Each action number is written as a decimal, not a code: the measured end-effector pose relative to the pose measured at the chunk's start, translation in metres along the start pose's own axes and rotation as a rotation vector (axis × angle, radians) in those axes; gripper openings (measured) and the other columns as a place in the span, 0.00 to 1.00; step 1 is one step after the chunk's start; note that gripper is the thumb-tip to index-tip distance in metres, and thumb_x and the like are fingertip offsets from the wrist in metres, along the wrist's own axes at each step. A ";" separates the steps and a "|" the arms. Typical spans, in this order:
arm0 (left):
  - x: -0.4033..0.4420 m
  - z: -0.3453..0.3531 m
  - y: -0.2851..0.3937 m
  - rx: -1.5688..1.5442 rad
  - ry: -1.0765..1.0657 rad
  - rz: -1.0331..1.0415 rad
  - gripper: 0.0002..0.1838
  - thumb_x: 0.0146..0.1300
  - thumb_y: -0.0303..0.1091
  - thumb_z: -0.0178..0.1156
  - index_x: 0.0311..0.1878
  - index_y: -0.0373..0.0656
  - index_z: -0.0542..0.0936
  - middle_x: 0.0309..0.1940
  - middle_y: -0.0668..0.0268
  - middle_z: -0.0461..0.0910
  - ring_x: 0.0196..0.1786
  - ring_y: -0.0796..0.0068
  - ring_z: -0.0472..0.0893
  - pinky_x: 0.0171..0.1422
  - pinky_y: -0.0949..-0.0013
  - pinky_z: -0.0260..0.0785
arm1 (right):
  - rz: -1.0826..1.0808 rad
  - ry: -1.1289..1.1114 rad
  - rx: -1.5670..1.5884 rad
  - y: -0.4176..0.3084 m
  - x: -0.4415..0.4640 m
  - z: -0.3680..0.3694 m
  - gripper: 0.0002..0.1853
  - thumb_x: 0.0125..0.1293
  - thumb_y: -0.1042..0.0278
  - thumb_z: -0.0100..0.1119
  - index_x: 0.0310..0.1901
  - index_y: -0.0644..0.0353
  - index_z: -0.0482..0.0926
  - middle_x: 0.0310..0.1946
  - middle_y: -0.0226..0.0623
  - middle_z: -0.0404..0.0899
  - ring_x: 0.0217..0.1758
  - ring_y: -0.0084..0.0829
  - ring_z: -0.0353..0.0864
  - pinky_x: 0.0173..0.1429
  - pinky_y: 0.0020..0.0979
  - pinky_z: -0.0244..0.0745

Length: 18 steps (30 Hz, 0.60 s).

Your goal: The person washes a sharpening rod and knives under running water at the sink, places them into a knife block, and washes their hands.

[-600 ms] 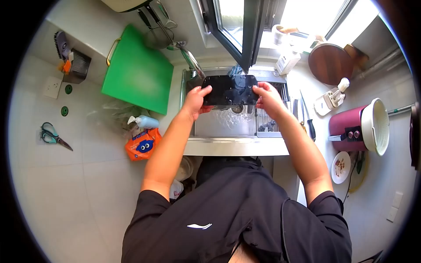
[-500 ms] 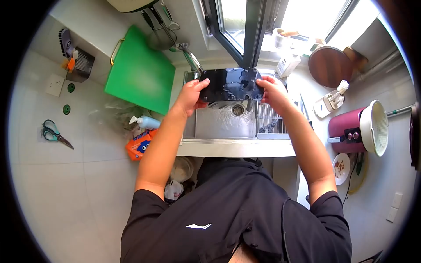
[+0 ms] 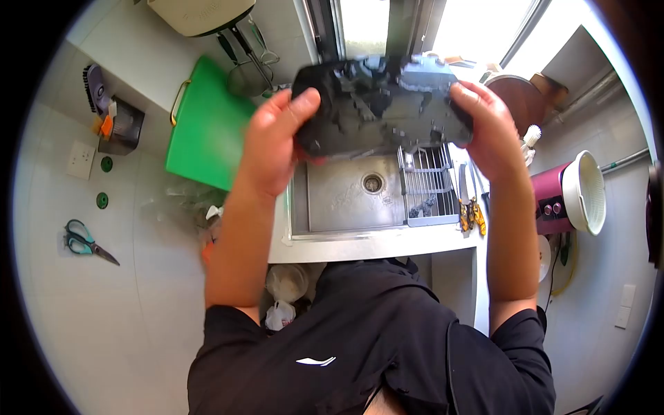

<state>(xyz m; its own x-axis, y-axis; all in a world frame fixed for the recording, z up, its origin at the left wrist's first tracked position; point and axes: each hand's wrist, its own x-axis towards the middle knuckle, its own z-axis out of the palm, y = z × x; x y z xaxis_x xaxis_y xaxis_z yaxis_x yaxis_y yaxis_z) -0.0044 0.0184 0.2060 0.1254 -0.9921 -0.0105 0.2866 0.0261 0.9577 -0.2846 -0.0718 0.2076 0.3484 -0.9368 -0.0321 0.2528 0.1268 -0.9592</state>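
Note:
A glossy black rectangular panel point(image 3: 380, 114), wet with water patches and drops, is held up above the sink point(image 3: 339, 197). What kind of panel it is I cannot tell. My left hand point(image 3: 280, 131) grips its left end, thumb on the near face. My right hand point(image 3: 487, 124) grips the right end the same way, its thumb also on the face. The fingers behind the panel are mostly hidden. Below it, the steel basin shows its drain point(image 3: 373, 182), with a grey wire rack point(image 3: 427, 183) across the basin's right side.
A green cutting board point(image 3: 207, 131) leans at the left. Scissors point(image 3: 90, 242) hang on the left wall. Yellow-and-black handled tools point(image 3: 473, 216) lie right of the rack. A maroon appliance point(image 3: 551, 200) and a white basket point(image 3: 586, 194) stand at the right. Behind is the window point(image 3: 470, 28).
Both hands have lifted the panel higher and nearer to the camera, off the sink. Water that was running over the basin floor has mostly drained. The view has shifted slightly.

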 end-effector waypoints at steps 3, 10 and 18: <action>0.000 -0.020 -0.073 -0.031 -0.004 -0.139 0.14 0.71 0.44 0.61 0.51 0.44 0.80 0.34 0.69 0.85 0.27 0.78 0.84 0.23 0.71 0.76 | 0.074 0.127 -0.082 0.077 -0.004 -0.024 0.28 0.66 0.57 0.69 0.62 0.62 0.73 0.42 0.32 0.84 0.30 0.19 0.82 0.24 0.22 0.74; 0.006 -0.096 -0.292 0.273 0.037 -0.373 0.13 0.74 0.41 0.60 0.46 0.39 0.81 0.39 0.71 0.83 0.42 0.82 0.78 0.48 0.71 0.71 | 0.507 0.103 -0.361 0.274 -0.011 -0.074 0.31 0.70 0.58 0.65 0.69 0.65 0.69 0.42 0.37 0.83 0.32 0.24 0.80 0.31 0.28 0.78; -0.027 -0.064 -0.148 0.111 0.006 -0.306 0.20 0.73 0.35 0.60 0.61 0.32 0.75 0.52 0.62 0.82 0.53 0.75 0.81 0.60 0.70 0.73 | 0.273 0.154 -0.441 0.145 -0.051 -0.024 0.37 0.63 0.45 0.67 0.67 0.64 0.74 0.56 0.45 0.82 0.50 0.32 0.84 0.51 0.35 0.81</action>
<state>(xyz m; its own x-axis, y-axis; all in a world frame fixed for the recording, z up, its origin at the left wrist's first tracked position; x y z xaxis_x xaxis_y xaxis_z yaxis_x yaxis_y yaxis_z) 0.0107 0.0493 0.0463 0.0554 -0.9510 -0.3042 0.2062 -0.2872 0.9354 -0.2872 -0.0132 0.0640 0.2035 -0.9300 -0.3061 -0.2426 0.2550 -0.9360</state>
